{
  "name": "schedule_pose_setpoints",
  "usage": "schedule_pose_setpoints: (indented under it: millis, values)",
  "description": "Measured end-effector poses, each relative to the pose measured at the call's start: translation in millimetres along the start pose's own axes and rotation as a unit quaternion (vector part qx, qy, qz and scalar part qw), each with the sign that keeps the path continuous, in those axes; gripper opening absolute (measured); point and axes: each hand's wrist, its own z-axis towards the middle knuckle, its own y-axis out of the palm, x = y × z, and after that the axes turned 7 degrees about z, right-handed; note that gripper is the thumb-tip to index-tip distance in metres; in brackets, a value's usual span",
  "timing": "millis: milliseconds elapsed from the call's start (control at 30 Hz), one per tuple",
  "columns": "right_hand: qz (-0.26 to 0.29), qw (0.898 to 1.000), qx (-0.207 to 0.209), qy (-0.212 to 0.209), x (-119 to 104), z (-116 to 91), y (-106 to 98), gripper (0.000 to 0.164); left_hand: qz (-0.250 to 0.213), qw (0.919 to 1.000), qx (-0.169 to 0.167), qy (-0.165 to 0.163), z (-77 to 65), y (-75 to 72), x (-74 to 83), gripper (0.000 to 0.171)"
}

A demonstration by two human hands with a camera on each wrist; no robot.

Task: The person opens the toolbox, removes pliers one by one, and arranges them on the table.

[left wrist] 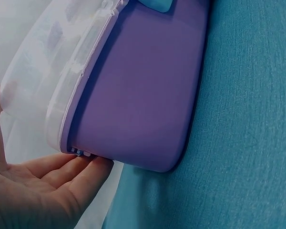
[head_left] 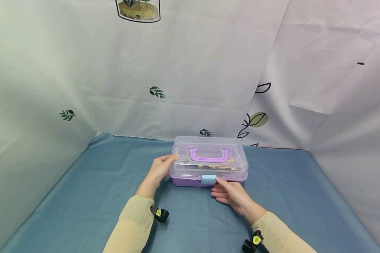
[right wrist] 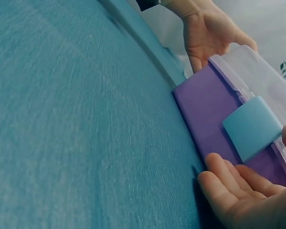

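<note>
A purple storage box (head_left: 190,182) with a clear lid (head_left: 209,141) stands on the blue cloth, its lid down. A light purple handle (head_left: 209,159) lies on top, and a pale blue latch (head_left: 208,179) sits at the front. My left hand (head_left: 159,170) holds the box's left side, thumb on the lid and fingers (left wrist: 66,171) against the side by the rim. The right hand (head_left: 232,195) has its thumb at the latch's right edge, while its loosely bent fingers (right wrist: 229,186) are near the front wall. Orange and dark contents show faintly through the lid.
Blue cloth (head_left: 82,196) covers the table. Behind and at both sides hangs a pale curtain (head_left: 190,63) with printed leaves. The box stands near the table's back edge.
</note>
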Motion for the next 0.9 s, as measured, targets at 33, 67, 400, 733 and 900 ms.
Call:
schedule_pose_setpoints:
  millis: [33,67,400,733,900]
  values:
    - [0.005,1.0,-0.002,0.0,0.1,0.4,0.3,0.072,0.0,1.0,0.0,0.001,-0.1,0.1,0.1,0.074]
    - [0.01,1.0,-0.004,0.0,0.5,0.9,0.5,0.072,0.0,1.0,0.0,0.001,-0.2,0.1,0.3,0.074]
    - [0.083,0.996,-0.023,0.024,0.6,1.4,7.0,0.071,0.002,1.0,0.002,0.002,0.5,0.5,0.2,0.072]
    - [0.091,0.995,-0.031,0.031,4.3,1.2,11.0,0.064,-0.004,1.0,0.002,0.0,0.8,0.2,0.2,0.072]
    - [0.077,0.996,-0.029,0.027,5.9,-0.3,13.8,0.068,-0.011,0.9999,-0.001,0.009,2.3,-0.2,-1.0,0.07]
